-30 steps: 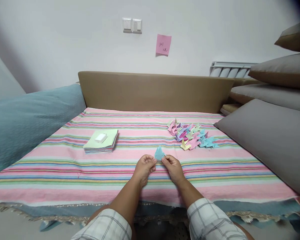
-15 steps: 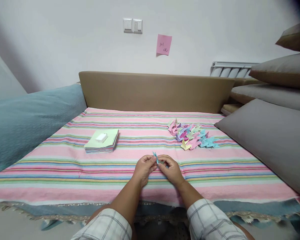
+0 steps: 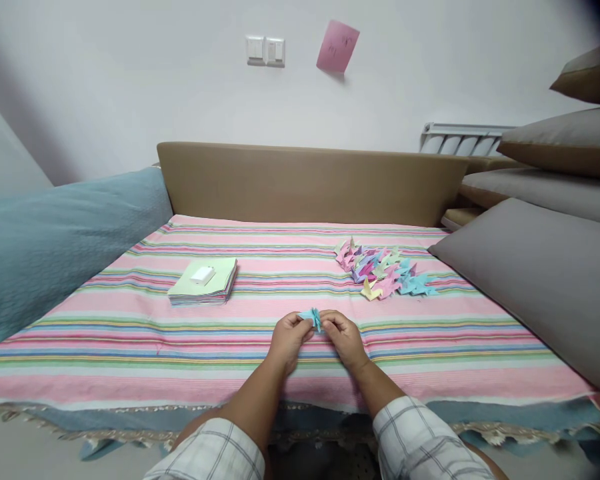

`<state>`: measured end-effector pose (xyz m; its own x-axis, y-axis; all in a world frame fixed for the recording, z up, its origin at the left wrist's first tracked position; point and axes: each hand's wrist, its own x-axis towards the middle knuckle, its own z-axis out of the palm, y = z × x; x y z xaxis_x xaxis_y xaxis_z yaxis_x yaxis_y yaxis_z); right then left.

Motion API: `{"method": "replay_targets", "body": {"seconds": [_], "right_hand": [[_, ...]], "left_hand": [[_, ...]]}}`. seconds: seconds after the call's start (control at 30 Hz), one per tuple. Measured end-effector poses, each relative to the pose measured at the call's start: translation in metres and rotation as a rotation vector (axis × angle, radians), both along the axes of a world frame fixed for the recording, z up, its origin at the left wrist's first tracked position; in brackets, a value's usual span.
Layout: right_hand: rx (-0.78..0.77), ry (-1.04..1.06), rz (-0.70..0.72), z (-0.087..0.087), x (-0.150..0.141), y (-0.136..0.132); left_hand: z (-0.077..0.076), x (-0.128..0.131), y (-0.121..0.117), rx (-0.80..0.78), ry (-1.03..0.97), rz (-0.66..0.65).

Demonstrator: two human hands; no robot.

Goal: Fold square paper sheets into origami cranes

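Here, blue folded paper (image 3: 316, 318), between hands (image 3: 286, 337) (image 3: 347, 339)

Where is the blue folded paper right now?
In the head view, the blue folded paper is held between the left hand and the right hand, below and left of the origami pile.

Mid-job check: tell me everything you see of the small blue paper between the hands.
The small blue paper is light blue, thin-looking and folded. A flatter flap points toward the left hand; several narrow edges bunch near the right hand. Fingers of both hands pinch it, over the striped cloth. Fingers hide part of it, and the finer creases are too small to read.
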<state>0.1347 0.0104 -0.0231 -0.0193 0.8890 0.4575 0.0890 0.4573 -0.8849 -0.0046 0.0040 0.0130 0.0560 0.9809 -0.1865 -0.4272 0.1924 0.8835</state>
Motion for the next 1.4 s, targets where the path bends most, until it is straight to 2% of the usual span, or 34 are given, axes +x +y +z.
{"method": "replay_targets", "body": {"seconds": [0.13, 0.23, 0.53, 0.8, 1.17, 1.4], "right_hand": [[-0.089, 0.024, 0.000, -0.007, 0.002, 0.003], [-0.087, 0.032, 0.009, -0.007, 0.002, 0.003], [-0.054, -0.001, -0.102, 0.000, -0.002, -0.005], [-0.155, 0.118, 0.007, -0.001, 0.001, 0.002], [-0.175, 0.118, -0.044, 0.004, -0.002, -0.001], [-0.170, 0.147, -0.050, 0.004, -0.003, 0.001]], "left_hand": [[-0.002, 0.002, -0.001, 0.102, 0.088, 0.014], [-0.003, 0.003, -0.002, 0.147, 0.118, 0.017], [-0.004, 0.001, -0.003, 0.172, 0.159, -0.010], [-0.003, 0.003, -0.003, 0.182, 0.117, 0.007], [-0.009, 0.002, -0.001, 0.162, 0.121, 0.013], [-0.006, 0.003, -0.002, 0.159, 0.104, 0.019]]}}
